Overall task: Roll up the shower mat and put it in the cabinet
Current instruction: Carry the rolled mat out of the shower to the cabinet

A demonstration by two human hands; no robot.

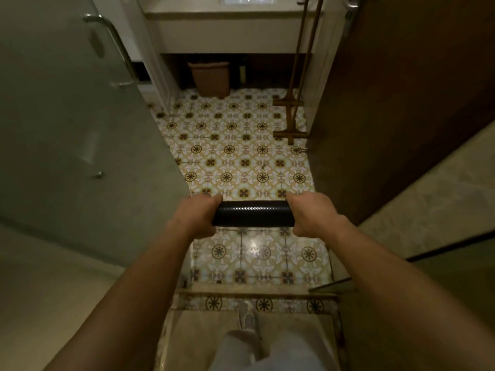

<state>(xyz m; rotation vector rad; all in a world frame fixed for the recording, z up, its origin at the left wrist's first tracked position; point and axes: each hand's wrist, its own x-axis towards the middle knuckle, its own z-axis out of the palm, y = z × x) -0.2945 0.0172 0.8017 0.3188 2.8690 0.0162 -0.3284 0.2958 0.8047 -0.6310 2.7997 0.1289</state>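
Note:
The shower mat [253, 213] is a tight black roll with a ribbed, shiny surface, held level in the air above the patterned tile floor. My left hand [199, 216] is closed around its left end and my right hand [312, 215] around its right end, arms stretched forward. The vanity cabinet [227, 33] with its pale front stands at the far end of the room under the sink counter; the space beneath it is dark and open.
A glass shower door [80, 116] with a metal handle stands on the left. A brown wooden door [401, 103] is on the right. A brown bin [210, 77] sits under the vanity. A wooden ladder rack [293, 103] leans at the right. A low step [254, 293] lies before my feet.

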